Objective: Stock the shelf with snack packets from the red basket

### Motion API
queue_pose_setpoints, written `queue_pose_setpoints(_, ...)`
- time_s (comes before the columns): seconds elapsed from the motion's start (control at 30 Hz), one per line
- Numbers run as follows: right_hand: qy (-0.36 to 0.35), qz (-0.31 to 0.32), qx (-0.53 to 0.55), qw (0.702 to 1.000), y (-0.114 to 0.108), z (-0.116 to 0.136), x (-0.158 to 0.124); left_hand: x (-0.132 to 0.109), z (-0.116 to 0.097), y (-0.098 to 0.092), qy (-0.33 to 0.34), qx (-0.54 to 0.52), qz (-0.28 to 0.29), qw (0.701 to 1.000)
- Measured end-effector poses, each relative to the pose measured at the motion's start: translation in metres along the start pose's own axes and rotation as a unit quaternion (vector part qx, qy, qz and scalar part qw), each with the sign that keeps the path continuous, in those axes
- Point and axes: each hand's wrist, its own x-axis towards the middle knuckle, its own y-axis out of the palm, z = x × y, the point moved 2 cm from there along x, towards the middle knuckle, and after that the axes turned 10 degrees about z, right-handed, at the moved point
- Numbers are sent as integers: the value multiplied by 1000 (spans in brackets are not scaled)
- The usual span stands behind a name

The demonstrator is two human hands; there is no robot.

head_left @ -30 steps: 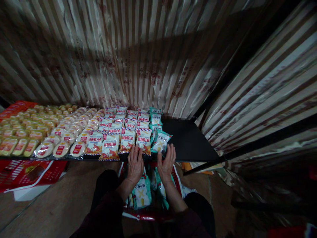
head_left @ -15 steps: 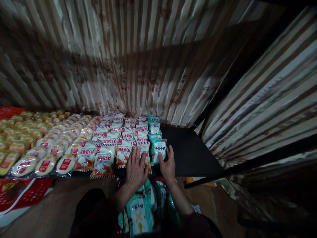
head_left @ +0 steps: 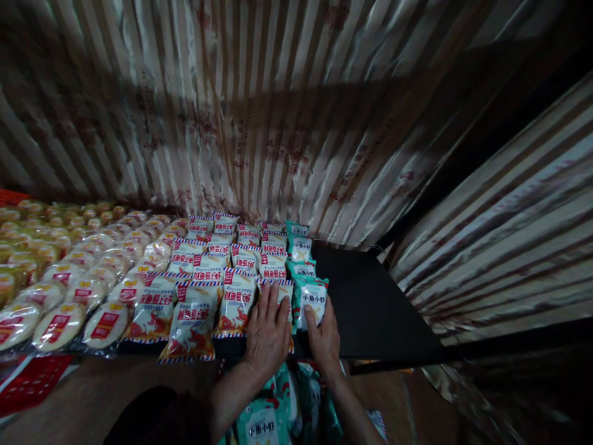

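My left hand (head_left: 269,327) lies flat, fingers stretched out, over the front of a white and red snack bag (head_left: 282,293) with a striped top edge. Just to its right, my right hand (head_left: 324,337) has its thumb on the face of a green and white snack bag (head_left: 311,303), with the other fingers along that bag's right side. This bag stands at the front of a single column of green bags (head_left: 300,247) on the black shelf (head_left: 370,309). Below the shelf edge, more green snack bags (head_left: 262,423) sit between my forearms.
Left of my hands stand rows of white and red snack bags (head_left: 194,321), then round wrapped cakes (head_left: 59,324) and yellow-wrapped pastries (head_left: 28,262). A striped foil sheet (head_left: 259,123) hangs behind the shelf. At lower left is a red basket (head_left: 34,386).
My right thumb and fingers have come in closer on the front green bag. My left hand stays on the white and red bag. The view has moved slightly nearer.
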Motion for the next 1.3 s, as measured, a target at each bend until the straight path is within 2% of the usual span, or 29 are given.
queue_pose_setpoints(0.17,15,3,-13,1000,1,5,0,1,5,-4,16,-23,-28,999)
queue_pose_setpoints(0.43,14,-4,-29,999,1,8,-2,4,6,0,6,-28,-60,998)
queue_pose_setpoints(0.6,18,-8,-27,999,2,9,-3,5,6,-3,-10,-35,-31,999)
queue_pose_setpoints(0.77,-34,-45,-27,998,2,8,-3,3,4,-2,-22,-39,3,999)
queue_pose_setpoints(0.9,-49,-43,-43,997,2,5,-2,2,3,1,-21,-41,10,999)
queue_pose_setpoints(1.3,-103,-92,-91,986,3,5,-6,11,6,-5,-17,-51,-46,997)
